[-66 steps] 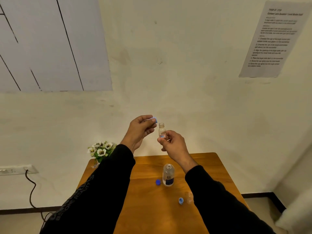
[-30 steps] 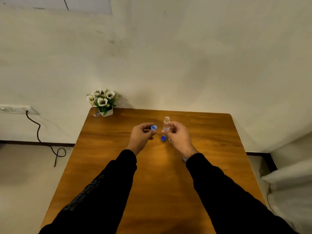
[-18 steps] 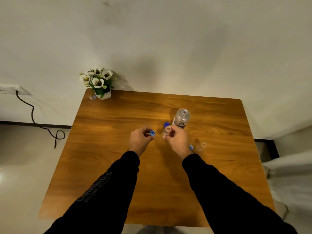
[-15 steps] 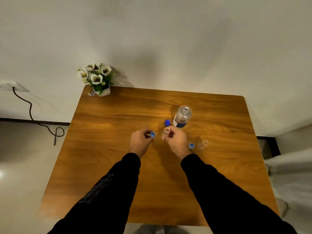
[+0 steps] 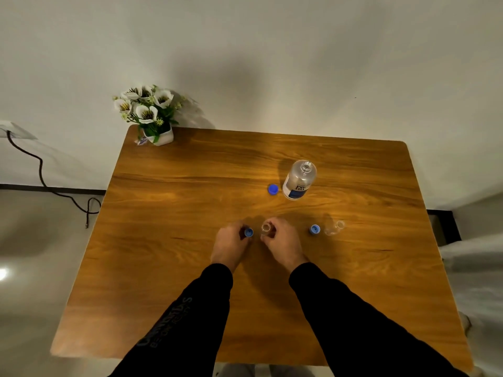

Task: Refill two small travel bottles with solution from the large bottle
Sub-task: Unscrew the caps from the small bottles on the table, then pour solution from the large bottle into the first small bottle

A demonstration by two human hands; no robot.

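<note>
small bottles: two, both uncapped; one [image 5: 266, 230] is gripped upright by the right hand [image 5: 283, 244], the other [image 5: 334, 228] is left at 3 o'clock
large bottle [image 5: 298, 180]: one, open, at 1 o'clock
caps: three; one [image 5: 248, 232] is pinched by the left hand [image 5: 230, 244], two [image 5: 272, 189] [image 5: 315, 229] are left on the table [image 5: 190, 240]

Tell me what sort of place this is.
Probably a plain indoor room set up for a tabletop task, not a kitchen or bathroom: a bare wooden table against a blank wall, a small pot of artificial-looking flowers, and a wall socket with a trailing cable.
</note>
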